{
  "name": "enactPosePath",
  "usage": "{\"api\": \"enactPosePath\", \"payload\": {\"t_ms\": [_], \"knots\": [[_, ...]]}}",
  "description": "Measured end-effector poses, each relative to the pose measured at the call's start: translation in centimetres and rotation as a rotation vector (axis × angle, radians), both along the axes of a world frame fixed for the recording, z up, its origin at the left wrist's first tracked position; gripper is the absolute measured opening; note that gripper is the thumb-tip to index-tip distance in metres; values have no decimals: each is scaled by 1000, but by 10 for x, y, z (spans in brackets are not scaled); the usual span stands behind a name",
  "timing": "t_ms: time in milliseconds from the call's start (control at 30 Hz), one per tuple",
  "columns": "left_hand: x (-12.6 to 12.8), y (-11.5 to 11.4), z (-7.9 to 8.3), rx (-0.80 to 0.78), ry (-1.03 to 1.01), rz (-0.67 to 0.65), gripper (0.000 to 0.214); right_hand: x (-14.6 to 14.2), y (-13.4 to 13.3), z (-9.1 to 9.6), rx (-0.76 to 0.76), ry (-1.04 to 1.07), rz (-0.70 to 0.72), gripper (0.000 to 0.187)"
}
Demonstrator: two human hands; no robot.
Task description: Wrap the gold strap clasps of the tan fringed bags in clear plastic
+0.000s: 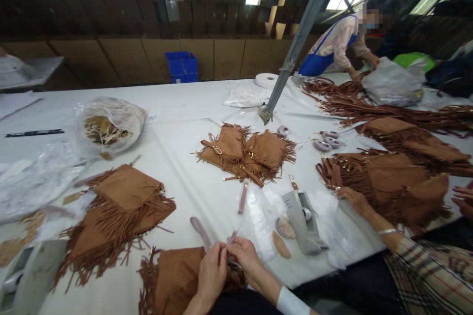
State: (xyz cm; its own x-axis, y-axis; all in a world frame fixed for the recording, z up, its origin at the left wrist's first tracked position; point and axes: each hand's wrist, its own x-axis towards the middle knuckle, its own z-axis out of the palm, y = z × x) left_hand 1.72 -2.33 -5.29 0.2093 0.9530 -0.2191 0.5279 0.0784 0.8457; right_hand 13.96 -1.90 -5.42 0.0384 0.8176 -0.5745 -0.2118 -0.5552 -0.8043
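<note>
A brown fringed suede bag [178, 271] lies at the table's near edge, partly beneath my hands. My left hand [212, 273] is closed, fingers pinched around a strap [199, 230] in greyish wrapping that sticks up past the fingertips. Close beside it, my right hand [248, 260] is closed too, on the same wrapped strap as far as I can see; the fingers hide where the pieces meet. Just beyond lies a short brown strap with a metal clasp [243, 199]. Further off is a pile of fringed bags [236, 145] with gold clips.
A grey tape dispenser [303, 221] stands to the right on clear plastic. More fringed bags [127, 197] lie left, near a plastic bag of scraps [111, 128]. A co-worker's hand [356, 202] touches straps at right. A metal post [291, 54] rises from the table; another person bends behind.
</note>
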Motion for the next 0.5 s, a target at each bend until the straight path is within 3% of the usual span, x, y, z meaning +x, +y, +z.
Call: {"api": "enactPosePath", "payload": {"t_ms": [133, 233, 367, 500], "knots": [[-3, 2, 0, -126, -199, 114, 23, -1, 3, -5, 100, 107, -85, 30], [-6, 6, -6, -302, -428, 209, 39, -2, 3, -4, 109, 162, -102, 32], [-11, 11, -19, -498, -717, 154, 54, -5, 3, 5, 26, 283, -128, 38], [-15, 15, -26, -542, -814, 125, 58, -9, 9, 13, -48, 433, -139, 40]]}}
